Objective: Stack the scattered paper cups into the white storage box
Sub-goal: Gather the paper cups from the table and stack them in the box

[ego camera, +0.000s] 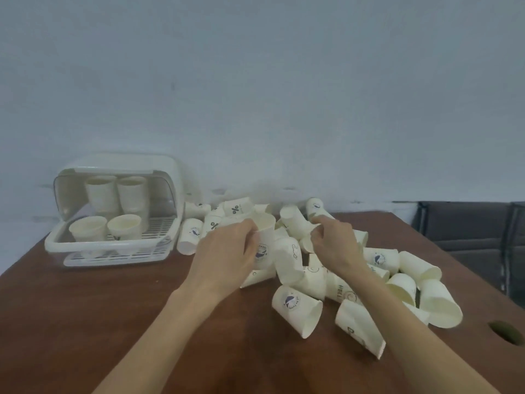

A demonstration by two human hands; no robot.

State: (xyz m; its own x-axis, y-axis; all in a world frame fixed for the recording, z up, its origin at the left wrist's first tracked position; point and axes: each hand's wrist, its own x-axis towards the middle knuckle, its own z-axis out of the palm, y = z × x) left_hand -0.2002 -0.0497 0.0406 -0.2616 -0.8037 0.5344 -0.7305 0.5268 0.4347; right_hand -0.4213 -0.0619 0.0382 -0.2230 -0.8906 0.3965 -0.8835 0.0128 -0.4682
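Several white paper cups [297, 308] lie scattered on their sides over the middle and right of the brown table [85, 308]. My left hand [224, 251] grips an upright cup [265, 240] at its side, near the back of the heap. My right hand [332, 243] reaches over the pile with its fingers curled onto a lying cup [295, 223]. The white storage box [113, 245] stands at the back left with its clear lid raised. Inside it are two tall stacks of cups [102, 194] at the back and two shorter ones [88, 228] in front.
A pale wall runs behind the table. Dark seating [468, 228] stands beyond the table's right edge. A round cable hole [505, 332] is cut into the table near the right edge. Bare tabletop lies in front of the box and near me.
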